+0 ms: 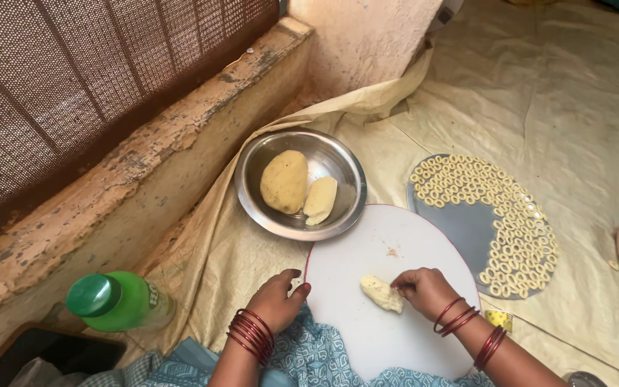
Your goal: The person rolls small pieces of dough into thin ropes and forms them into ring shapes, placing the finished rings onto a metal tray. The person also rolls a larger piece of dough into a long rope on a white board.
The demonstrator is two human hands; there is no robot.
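Observation:
A round white board [388,244] lies in front of me. My right hand [424,290] pinches a small lump of pale yellow dough [382,293] that rests on the board. At the board's left edge my left hand [277,299] lies with its fingers curled, holding nothing. Red bangles circle both wrists. Just beyond the board stands a steel bowl [338,168] with a large dough ball [284,181] and a smaller dough piece [321,200] in it.
A grey round tray [460,226] with several small dough rings [517,236] lies to the right on a yellowish sheet [539,93]. A green bottle [120,301] lies at the left. A worn wall ledge [145,158] runs along the left.

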